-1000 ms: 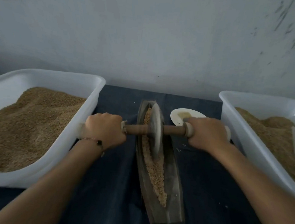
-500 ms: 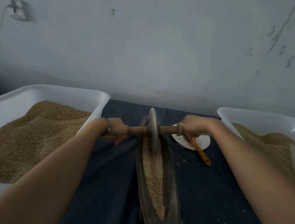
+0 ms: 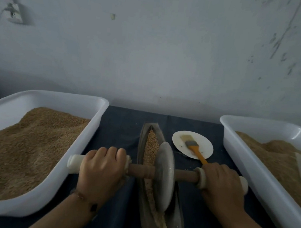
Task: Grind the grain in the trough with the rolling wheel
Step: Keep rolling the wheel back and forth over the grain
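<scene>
Standing on edge in the narrow dark trough, the grey stone wheel covers the middle stretch of grain beneath it, so only the grain at the far end and a strip toward the near end can be seen. The trough's near tip runs off the bottom edge of the view. A wooden axle passes through the wheel's centre, with a pale end grip on each side. The left hand curls over the left grip, knuckles up and fingers pressed together around it; the fingertips wrap underneath and are hidden, and only the grip's outer end pokes out. The right hand wraps the right grip likewise, fingers closed round it, its tips also out of sight. A thin bracelet circles the left wrist.

Just right of the trough's far end lies a white plate carrying an orange-handled brush; the handle's end disappears behind the right hand. A dark blue cloth covers the table. White tubs flank the trough: the left tub heaped with brown grain, the right tub cropped by the frame edge, with a pale object in it that is too indistinct to identify.
</scene>
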